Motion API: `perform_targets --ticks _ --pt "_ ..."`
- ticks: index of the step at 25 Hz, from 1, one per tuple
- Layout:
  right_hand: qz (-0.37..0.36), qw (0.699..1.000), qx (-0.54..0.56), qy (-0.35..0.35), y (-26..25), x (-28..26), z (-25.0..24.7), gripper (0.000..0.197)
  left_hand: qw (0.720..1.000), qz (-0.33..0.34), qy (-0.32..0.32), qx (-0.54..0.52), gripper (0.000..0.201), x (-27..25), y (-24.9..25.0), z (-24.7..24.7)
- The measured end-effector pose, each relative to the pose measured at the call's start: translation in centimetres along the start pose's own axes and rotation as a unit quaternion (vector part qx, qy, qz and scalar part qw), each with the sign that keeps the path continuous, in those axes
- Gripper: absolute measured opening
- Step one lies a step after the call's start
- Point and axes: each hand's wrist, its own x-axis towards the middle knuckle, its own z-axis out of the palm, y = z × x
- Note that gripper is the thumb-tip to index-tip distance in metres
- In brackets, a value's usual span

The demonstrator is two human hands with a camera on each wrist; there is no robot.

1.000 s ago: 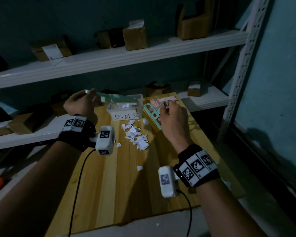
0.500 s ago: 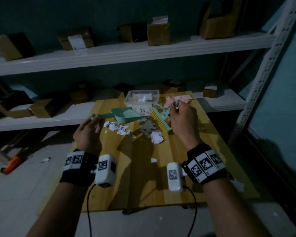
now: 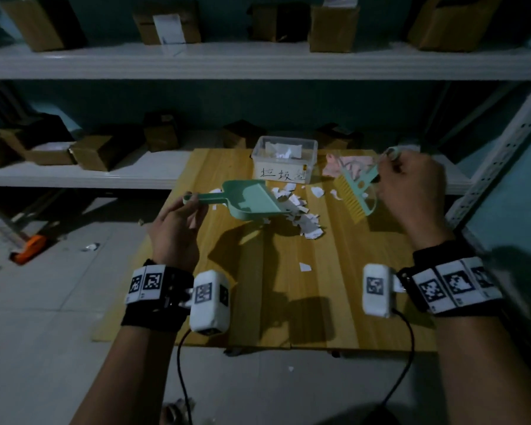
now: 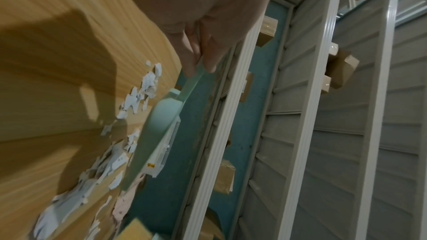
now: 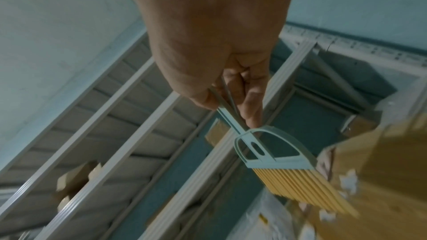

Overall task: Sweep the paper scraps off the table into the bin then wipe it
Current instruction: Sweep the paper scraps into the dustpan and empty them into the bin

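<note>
Gripped — one dustpan [image 3: 252, 200] in left hand [image 3: 175, 234], one brush [image 3: 354, 194] in right hand [image 3: 411, 191] — perhaps twenty scraps [image 3: 301, 216].

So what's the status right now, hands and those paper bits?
Left hand holds dustpan, right hand holds brush. Paper scraps on table between them. Bin behind, unobstructed.
</note>
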Motion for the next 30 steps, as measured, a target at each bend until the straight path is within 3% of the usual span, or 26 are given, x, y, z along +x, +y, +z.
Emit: perform_targets --ticks 6,10,11,14,16,24,26,30 --pt "0.002 0.999 0.027 0.044 1.2 0.3 0.2 0.028 0.996 0.046 0.057 -0.048 0.033 1.3 2.2 -1.9" --pt "0.036 0.994 0.100 0.000 -0.8 -1.1 1.8 0.016 0.986 -0.002 0.052 -0.159 0.013 1.6 3.8 -3.1" --pt "0.045 0.991 0.122 -0.014 -1.5 -1.6 2.8 0.016 0.988 0.004 0.053 -0.148 0.017 1.3 4.1 -3.3" --pt "0.061 0.977 0.195 -0.054 -3.8 -3.1 6.1 0.022 0.984 0.121 0.110 -0.064 0.010 0.6 4.6 -3.7" --pt "0.071 0.967 0.231 -0.082 -5.2 -3.9 8.1 0.021 0.976 0.125 0.152 -0.098 0.022 0.8 5.2 -3.6" --pt "0.125 0.930 0.280 -0.204 -8.6 -6.7 13.1 0.019 0.990 0.058 0.090 -0.096 0.034 1.4 5.7 -4.2" --pt "0.113 0.933 0.250 -0.231 -8.5 -7.0 13.5 0.016 0.991 0.052 0.077 -0.093 0.035 1.6 5.6 -4.2" --pt "0.096 0.958 0.162 -0.215 -7.0 -6.1 12.8 0.011 0.993 0.027 0.055 -0.098 0.037 2.0 5.3 -4.7"
